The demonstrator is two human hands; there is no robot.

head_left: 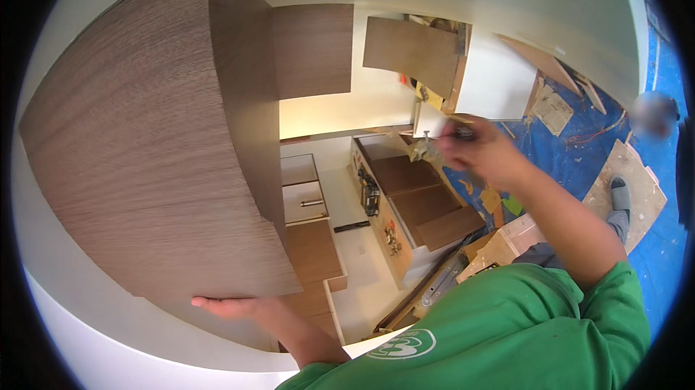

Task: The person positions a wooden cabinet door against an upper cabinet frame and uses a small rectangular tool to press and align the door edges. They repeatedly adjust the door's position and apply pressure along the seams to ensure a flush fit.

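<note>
A large brown wood-grain panel [145, 151] fills the left side of the view, with a darker side face running back from it. My left hand [228, 307] lies with its fingers stretched out along the panel's lower edge and touches it from below. Out to the right, my right hand [489, 154] is raised and closed around a small dark object [461, 132]. That object is smeared by motion, and its kind cannot be made out. Behind this hand, a crumpled pale piece [423, 149] shows near a white board.
Beyond the panel stands a brown cabinet [315, 49]. Below, an open-topped wooden unit [416, 194] has tools along its side, near a white counter [365, 274]. Boards lean by the right wall. Blue sheeting [579, 151] covers the floor, and another person [655, 111] is at far right.
</note>
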